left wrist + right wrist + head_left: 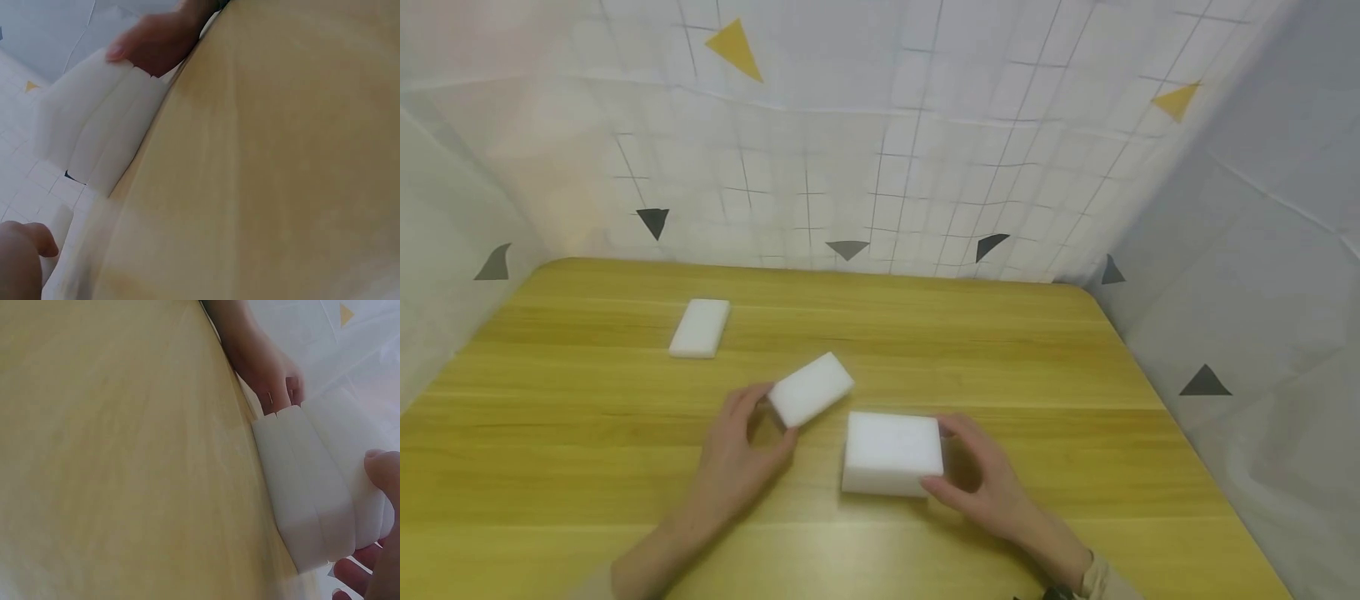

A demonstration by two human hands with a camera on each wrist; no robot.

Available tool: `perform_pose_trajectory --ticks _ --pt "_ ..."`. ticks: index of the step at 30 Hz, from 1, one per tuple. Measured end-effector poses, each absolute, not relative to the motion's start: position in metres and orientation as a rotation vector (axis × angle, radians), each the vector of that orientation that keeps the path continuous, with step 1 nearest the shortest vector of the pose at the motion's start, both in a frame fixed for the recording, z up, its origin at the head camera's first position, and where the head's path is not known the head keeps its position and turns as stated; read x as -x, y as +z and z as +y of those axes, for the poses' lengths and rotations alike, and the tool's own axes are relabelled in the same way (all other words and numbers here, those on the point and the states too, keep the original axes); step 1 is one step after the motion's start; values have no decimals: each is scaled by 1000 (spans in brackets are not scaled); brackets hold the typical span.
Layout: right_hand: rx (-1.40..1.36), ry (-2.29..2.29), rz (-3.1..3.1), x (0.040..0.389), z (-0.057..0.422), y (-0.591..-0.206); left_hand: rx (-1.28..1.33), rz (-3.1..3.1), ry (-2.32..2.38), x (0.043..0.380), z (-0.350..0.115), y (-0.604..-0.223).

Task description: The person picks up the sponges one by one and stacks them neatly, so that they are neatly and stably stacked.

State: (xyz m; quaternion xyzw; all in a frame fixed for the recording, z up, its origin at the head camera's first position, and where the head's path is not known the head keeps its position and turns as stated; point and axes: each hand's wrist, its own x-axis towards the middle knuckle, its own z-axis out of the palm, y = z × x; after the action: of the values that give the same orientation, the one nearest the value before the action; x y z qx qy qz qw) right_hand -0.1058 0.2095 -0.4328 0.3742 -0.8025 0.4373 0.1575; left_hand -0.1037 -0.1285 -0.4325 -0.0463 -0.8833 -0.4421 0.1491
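Near the middle of the head view, my left hand (741, 458) pinches a white foam sponge block (811, 389) by its left end, thumb on the near side and fingers on the far side. To the right and nearer me stands a stack of white sponge blocks (895, 446). My right hand (988, 479) grips the stack's right end between thumb and fingers. Both wrist views show layers in the stack (100, 119), one lying flat on another. A third piece, a single white sponge block (700, 328), lies apart at the far left, touched by neither hand.
The wood-grain table (1000, 350) has rounded far corners. White sheeting (820, 150) with grid lines and dark and yellow triangles hangs behind its far edge, and more pale sheeting (1285, 275) runs along the right side.
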Motion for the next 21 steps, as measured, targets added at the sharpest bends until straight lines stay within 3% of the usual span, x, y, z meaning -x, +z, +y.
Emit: perform_pose_trajectory --ticks 21 --pt "-1081 1266 -2279 107 210 -435 127 -2293 -1482 81 -116 -427"
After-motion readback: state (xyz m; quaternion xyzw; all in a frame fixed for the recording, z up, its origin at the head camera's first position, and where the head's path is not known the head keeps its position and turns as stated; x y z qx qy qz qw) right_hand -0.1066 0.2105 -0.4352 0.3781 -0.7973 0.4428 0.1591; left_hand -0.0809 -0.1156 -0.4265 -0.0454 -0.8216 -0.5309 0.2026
